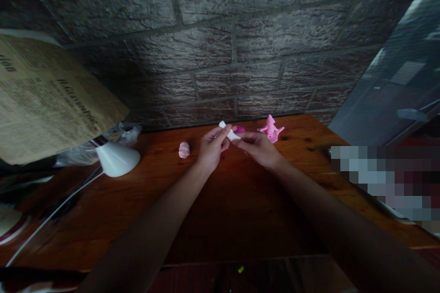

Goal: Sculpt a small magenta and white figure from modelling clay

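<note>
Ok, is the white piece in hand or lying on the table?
In hand: the white piece is held by the fingers of the left hand and right hand. Whether it is folded, I cannot tell.

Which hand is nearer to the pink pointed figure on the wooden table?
The right hand. It is close to the pink pointed figure, in front and slightly left of it. The left hand is farther to the left, pinching the white piece.
</note>
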`<state>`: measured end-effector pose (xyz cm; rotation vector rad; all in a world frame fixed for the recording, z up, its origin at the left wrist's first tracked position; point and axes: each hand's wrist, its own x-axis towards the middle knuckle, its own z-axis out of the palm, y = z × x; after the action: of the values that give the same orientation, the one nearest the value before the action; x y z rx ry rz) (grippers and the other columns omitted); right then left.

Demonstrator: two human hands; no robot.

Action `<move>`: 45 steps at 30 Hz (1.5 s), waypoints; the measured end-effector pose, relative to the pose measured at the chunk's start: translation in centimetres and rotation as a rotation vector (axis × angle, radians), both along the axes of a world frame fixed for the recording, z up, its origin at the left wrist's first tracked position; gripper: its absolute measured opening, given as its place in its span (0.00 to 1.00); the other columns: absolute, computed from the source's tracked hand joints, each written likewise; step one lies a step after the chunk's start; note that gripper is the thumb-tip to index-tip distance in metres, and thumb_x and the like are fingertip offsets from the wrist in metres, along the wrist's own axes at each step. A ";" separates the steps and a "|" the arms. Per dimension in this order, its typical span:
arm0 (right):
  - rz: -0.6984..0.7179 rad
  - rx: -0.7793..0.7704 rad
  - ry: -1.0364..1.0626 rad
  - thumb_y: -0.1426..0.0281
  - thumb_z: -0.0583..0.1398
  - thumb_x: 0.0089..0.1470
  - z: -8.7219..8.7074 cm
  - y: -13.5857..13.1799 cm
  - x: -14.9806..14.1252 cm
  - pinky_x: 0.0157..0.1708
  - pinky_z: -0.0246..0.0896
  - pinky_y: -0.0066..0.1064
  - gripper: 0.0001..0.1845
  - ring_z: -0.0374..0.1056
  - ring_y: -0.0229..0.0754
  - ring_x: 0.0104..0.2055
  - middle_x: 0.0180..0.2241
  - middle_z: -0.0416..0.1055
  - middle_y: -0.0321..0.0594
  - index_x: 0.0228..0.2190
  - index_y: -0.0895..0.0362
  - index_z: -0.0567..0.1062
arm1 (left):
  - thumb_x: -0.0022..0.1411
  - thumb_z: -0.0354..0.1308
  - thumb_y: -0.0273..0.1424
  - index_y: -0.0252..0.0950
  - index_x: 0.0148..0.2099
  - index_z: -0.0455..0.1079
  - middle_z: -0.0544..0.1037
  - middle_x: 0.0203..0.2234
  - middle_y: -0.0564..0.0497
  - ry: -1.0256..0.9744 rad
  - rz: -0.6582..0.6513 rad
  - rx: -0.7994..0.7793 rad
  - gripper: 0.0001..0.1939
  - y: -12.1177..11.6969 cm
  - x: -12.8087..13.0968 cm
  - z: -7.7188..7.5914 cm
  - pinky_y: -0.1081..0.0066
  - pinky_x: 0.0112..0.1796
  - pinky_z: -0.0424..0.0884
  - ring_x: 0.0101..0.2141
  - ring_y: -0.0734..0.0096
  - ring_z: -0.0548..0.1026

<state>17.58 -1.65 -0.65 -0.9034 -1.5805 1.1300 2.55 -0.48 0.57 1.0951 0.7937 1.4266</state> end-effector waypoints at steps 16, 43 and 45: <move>0.063 0.036 -0.047 0.52 0.66 0.53 0.3 0.0 -0.2 0.28 0.58 0.29 0.19 0.62 0.34 0.25 0.27 0.73 0.35 0.27 0.56 0.78 | 0.57 0.67 0.44 0.34 0.36 0.79 0.65 0.11 0.57 0.021 -0.048 0.015 0.17 0.4 -0.1 -0.9 0.77 0.18 0.50 0.16 0.81 0.62; 0.008 -0.010 -0.010 0.46 0.64 0.52 0.4 0.1 0.0 0.24 0.55 0.29 0.25 0.60 0.34 0.23 0.22 0.69 0.33 0.23 0.56 0.75 | 0.43 0.75 0.30 0.33 0.38 0.79 0.77 0.23 0.54 -0.086 -0.097 -0.099 0.17 -0.2 -0.1 0.3 0.78 0.20 0.53 0.19 0.84 0.66; 0.027 -0.087 0.054 0.46 0.66 0.50 0.3 0.1 -0.1 0.25 0.56 0.28 0.25 0.60 0.33 0.23 0.24 0.71 0.34 0.24 0.56 0.76 | 0.42 0.75 0.32 0.34 0.37 0.79 0.77 0.22 0.55 -0.080 -0.094 -0.071 0.18 -0.1 -0.2 0.1 0.78 0.19 0.52 0.18 0.84 0.65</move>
<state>17.51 -1.57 -0.33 -0.9032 -1.5129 1.2403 2.36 -0.56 0.70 1.0020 0.7210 1.3451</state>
